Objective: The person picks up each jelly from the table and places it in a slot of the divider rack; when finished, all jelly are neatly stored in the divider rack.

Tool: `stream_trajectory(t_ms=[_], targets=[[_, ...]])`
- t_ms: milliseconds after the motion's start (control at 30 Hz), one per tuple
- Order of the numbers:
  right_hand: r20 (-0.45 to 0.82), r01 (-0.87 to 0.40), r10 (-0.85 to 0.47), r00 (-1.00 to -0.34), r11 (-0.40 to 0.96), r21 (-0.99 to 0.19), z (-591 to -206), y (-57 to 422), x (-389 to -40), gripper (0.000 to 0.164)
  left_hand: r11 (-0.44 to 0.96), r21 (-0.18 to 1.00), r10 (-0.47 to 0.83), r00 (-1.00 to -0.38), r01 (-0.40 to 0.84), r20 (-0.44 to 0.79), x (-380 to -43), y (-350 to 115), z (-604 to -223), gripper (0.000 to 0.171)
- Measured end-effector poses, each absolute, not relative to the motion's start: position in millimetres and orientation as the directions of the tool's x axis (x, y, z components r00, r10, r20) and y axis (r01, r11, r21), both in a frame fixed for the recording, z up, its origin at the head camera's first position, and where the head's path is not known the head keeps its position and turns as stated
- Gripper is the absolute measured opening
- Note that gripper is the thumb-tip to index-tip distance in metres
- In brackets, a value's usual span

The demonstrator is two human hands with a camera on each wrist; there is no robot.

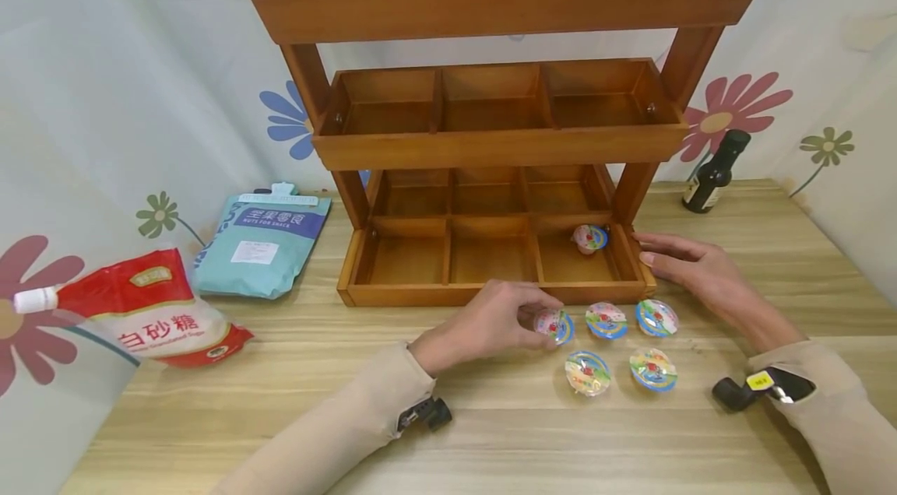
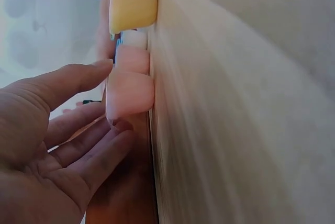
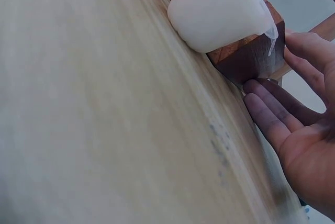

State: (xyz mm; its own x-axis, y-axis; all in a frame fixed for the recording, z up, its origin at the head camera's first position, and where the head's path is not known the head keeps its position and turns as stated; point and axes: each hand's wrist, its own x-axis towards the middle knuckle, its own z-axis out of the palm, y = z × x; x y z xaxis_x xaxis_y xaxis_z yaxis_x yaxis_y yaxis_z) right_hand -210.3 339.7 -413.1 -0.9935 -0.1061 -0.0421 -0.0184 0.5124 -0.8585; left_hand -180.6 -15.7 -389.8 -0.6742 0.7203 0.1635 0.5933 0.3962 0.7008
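Observation:
My left hand (image 1: pixel 490 324) has its thumb and fingers around a small pink jelly cup (image 1: pixel 554 326) that stands on the table in front of the rack. In the left wrist view the thumb and fingertips meet the rim of this pink cup (image 2: pixel 131 93), whose base is at the table surface. Fairly straight, the fingers of my right hand (image 1: pixel 701 269) rest against the right end of the wooden rack (image 1: pixel 490 295). Several more jelly cups (image 1: pixel 606 321) with printed lids stand between the hands. Another jelly cup (image 1: pixel 590 238) sits tilted in the rack's bottom right compartment.
The rack's upper tiers (image 1: pixel 501 149) rise behind the hands. At the left lie a red and white sugar bag (image 1: pixel 161 316) and a teal nut snack bag (image 1: pixel 262 246). A dark bottle (image 1: pixel 715 172) stands at the back right, near the flowered curtain (image 1: pixel 175 51).

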Motion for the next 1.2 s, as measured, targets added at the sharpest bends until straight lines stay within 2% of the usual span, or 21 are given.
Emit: stream_trajectory(t_ms=[267,867,1200], targets=[[-0.039,-0.019,-0.111,-0.993,0.480,-0.877,-414.0,339.2,-210.4,0.060,0.397,0.776,0.702,-0.707,0.490,0.088,-180.4,-14.1,-391.8,0.046],[-0.046,-0.010,-0.106,-0.993,0.476,-0.879,-416.4,341.6,-211.9,0.059,0.371,0.830,0.681,-0.730,0.417,0.062,-181.2,-11.2,-397.2,0.043],[-0.057,-0.001,-0.106,-0.993,0.482,-0.876,-415.0,340.8,-211.2,0.061,0.361,0.832,0.680,-0.730,0.420,0.073,-179.2,-10.5,-395.5,0.043]])
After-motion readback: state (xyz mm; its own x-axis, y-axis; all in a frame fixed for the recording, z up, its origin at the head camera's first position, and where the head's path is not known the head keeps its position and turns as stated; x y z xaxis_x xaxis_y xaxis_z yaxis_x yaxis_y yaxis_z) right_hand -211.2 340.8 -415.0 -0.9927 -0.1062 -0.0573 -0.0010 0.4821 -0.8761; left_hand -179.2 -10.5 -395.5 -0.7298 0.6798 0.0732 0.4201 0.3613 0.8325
